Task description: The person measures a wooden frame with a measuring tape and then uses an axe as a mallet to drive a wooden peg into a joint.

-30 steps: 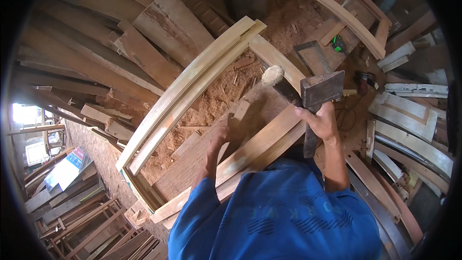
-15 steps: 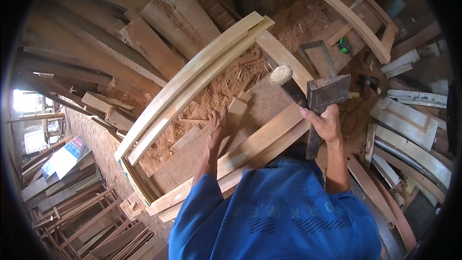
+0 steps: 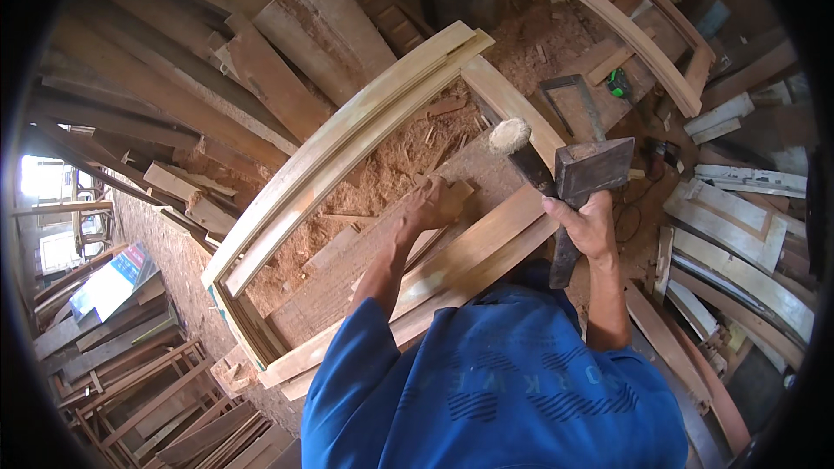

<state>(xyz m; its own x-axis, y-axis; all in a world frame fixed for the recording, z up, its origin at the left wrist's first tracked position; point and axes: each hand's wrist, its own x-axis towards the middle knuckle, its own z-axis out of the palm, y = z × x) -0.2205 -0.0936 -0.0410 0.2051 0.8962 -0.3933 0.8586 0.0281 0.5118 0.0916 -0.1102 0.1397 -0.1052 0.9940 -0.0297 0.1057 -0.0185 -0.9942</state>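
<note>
My left hand [image 3: 424, 205] is closed on a short wooden block [image 3: 455, 200], low over a wide board [image 3: 347, 273] inside a large curved wooden frame [image 3: 326, 146]. Some of its fingers are hidden behind the hand. In my right hand [image 3: 592, 227] is a mallet [image 3: 594, 168] with a dark, blocky head; its handle points down toward my body. The same hand also grips a dark-handled tool [image 3: 532, 168] with a pale, frayed round end, its other end hidden. Both tools are above the frame's right near corner.
Wood shavings [image 3: 382, 165] lie within the frame. Beyond the far right corner are a green tape measure [image 3: 618, 83], a small dark frame [image 3: 569, 108] and another wooden frame [image 3: 647, 39]. Planks [image 3: 326, 22] lean at the back; stacked wood pieces [image 3: 738, 217] line the right.
My left hand has moved right and slightly away from me, and the wooden block has turned and shifted right with it. My right hand and its tools have stayed nearly still.
</note>
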